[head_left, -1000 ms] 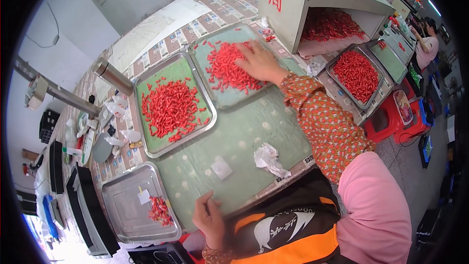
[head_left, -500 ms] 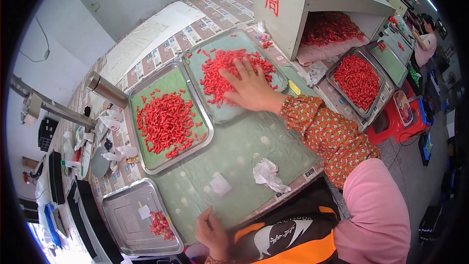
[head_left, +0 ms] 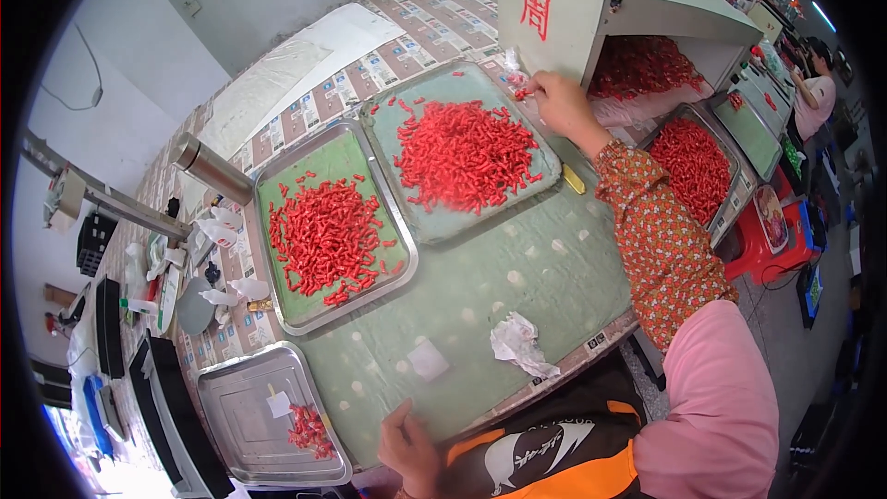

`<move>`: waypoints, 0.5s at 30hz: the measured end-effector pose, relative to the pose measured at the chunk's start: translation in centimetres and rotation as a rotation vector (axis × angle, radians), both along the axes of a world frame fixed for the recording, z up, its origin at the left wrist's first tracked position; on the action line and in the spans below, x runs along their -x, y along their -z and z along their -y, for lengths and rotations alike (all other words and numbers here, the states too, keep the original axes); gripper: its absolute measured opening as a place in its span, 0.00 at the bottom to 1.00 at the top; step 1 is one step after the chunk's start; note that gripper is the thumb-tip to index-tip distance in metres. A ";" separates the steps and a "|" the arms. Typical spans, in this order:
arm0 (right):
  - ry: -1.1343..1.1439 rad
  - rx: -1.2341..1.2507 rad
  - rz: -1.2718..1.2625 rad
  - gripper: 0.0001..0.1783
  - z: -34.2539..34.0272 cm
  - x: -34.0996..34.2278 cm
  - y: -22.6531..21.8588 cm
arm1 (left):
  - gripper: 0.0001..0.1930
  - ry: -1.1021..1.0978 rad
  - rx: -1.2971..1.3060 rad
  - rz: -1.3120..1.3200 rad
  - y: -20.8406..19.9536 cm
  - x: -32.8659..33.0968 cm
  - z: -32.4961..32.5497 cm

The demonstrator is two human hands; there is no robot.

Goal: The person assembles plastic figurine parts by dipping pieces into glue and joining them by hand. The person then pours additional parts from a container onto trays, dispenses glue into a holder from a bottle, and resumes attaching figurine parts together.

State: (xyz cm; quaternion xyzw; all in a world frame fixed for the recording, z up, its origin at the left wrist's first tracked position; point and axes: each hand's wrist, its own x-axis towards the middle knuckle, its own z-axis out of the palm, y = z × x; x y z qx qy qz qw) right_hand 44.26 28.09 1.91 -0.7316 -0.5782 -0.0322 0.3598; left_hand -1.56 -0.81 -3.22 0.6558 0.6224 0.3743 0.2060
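From the head view, your right hand (head_left: 559,103) has left the middle of the far tray (head_left: 545,166), where it lay flat on the heap half a second ago, and now sits at that tray's far right corner. Its fingers are pinched together on a few stray red pieces (head_left: 523,92) just beside the open mouth of the pale green box (head_left: 601,0). Judging by that, you are gathering strays rather than spreading the pile.

Your left hand (head_left: 407,448) has barely moved. It rests at the near edge of the green table (head_left: 517,277), fingers loosely curled and holding nothing I can see.

The far tray carries a dense mound of red pieces (head_left: 462,152). The middle tray (head_left: 393,286) holds a looser scatter. The bare steel tray (head_left: 231,397) at the near left corner has only a small clump and a paper scrap. The box is packed with red pieces, and another full tray (head_left: 730,212) sits beyond the right edge. A crumpled tissue (head_left: 519,344) lies near the table's near edge.
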 end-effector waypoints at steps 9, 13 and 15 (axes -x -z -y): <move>-0.226 0.089 0.042 0.16 -4.2 2.3 0.5 | 0.10 0.016 -0.063 -0.042 -0.3 -0.2 -0.3; -0.387 0.061 0.093 0.24 -8.9 1.9 2.3 | 0.10 0.017 -0.053 -0.035 -0.8 -0.6 -0.3; -0.475 0.347 0.104 0.31 -10.1 3.0 1.9 | 0.10 0.019 -0.055 -0.055 -0.8 -0.5 -0.2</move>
